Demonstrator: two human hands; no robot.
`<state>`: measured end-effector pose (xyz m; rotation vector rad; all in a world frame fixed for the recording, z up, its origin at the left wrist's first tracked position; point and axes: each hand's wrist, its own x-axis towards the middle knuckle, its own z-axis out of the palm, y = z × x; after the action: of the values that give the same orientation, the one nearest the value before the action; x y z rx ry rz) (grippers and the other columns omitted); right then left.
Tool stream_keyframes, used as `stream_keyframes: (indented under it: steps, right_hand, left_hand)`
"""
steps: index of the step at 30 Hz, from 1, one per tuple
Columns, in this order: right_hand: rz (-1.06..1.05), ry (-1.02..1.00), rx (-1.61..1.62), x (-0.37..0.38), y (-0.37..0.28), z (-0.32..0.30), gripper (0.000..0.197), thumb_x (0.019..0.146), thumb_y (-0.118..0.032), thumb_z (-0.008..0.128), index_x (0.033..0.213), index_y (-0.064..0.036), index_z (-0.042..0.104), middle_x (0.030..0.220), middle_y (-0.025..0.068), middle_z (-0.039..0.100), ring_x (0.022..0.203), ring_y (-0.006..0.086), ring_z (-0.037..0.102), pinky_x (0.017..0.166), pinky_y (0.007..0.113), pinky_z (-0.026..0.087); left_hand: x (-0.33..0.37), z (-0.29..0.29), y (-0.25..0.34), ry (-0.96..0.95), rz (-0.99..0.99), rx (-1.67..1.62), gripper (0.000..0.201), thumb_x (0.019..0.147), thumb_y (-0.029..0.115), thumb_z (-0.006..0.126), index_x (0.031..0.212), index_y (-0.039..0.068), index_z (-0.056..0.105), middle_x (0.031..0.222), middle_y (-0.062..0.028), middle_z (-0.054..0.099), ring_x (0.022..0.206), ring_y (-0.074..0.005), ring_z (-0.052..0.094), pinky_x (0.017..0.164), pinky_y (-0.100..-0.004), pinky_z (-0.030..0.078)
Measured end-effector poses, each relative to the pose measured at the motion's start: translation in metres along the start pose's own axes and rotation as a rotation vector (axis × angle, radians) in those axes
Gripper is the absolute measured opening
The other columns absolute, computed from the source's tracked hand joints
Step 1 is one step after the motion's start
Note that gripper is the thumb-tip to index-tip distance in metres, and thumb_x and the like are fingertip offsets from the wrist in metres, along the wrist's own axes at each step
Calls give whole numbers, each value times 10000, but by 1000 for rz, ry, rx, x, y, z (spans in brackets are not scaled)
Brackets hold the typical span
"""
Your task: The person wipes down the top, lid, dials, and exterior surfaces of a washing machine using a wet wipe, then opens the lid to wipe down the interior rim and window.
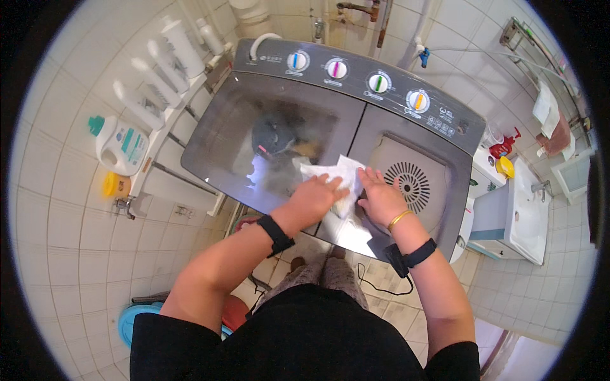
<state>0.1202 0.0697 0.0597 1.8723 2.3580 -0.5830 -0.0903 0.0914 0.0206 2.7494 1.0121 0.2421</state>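
A grey twin-tub washing machine (362,120) stands in front of me. Across the seam between its two lids, towards the near edge, lies a crumpled white cloth (346,171), thin enough that it may be a paper wipe. My left hand (316,198) has its fingers bent over the cloth's left part and grips it. On the cloth's right edge my right hand (384,200) rests with fingers stretched and apart, beside the round vent slots of the spin-side lid (406,184). Through the see-through wash-side lid (222,133), dark shapes show dimly.
A wall shelf (166,127) on the left carries several white bottles, a detergent jug (121,145) with a teal cap and a yellow tub (116,185). Dials line the machine's back panel (356,76). At right stand a red pump bottle (505,145) and a washbasin (530,209).
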Motion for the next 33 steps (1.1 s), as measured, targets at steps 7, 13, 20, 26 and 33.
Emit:
stream_keyframes:
  steps: [7, 13, 20, 26, 33]
  right_hand:
    - [12, -99, -78, 2, -57, 16, 710, 911, -220, 638, 1527, -96, 308, 1588, 148, 300, 1462, 320, 301, 1147, 636, 239]
    - [42, -104, -100, -7, -85, 19, 706, 904, -243, 652, 1513, -95, 329, 1580, 142, 319, 1456, 319, 311, 1142, 631, 259]
    - [70, -123, -135, -24, -91, 27, 705, 902, -257, 658, 1505, -88, 335, 1572, 142, 332, 1453, 312, 318, 1134, 626, 283]
    - [115, -205, -158, -5, -100, 35, 684, 905, -236, 646, 1487, -46, 342, 1578, 144, 320, 1449, 310, 326, 1135, 620, 290]
    - [89, -189, -147, 2, -107, 33, 676, 910, -229, 640, 1490, -53, 341, 1573, 141, 333, 1440, 318, 342, 1131, 616, 297]
  left_hand:
    - [-89, 7, 14, 53, 62, -4, 482, 836, 97, 551, 1308, 163, 623, 1413, -135, 535, 1237, -383, 544, 1020, -472, 461]
    - [-135, 0, -41, 25, -30, 31, 487, 880, 134, 492, 1333, 276, 602, 1491, -61, 482, 1343, -330, 477, 1089, -478, 386]
    - [-147, -18, -99, 138, -236, 173, 501, 847, 35, 510, 1280, 254, 635, 1412, -108, 553, 1237, -338, 570, 1017, -404, 470]
    - [-97, 9, -6, 25, 51, 92, 379, 870, 158, 540, 1223, 211, 669, 1429, -108, 539, 1295, -338, 532, 1071, -507, 419]
    - [-110, -9, -101, 31, -272, 80, 636, 816, -49, 471, 1367, 249, 575, 1515, -131, 438, 1349, -358, 473, 1101, -492, 389]
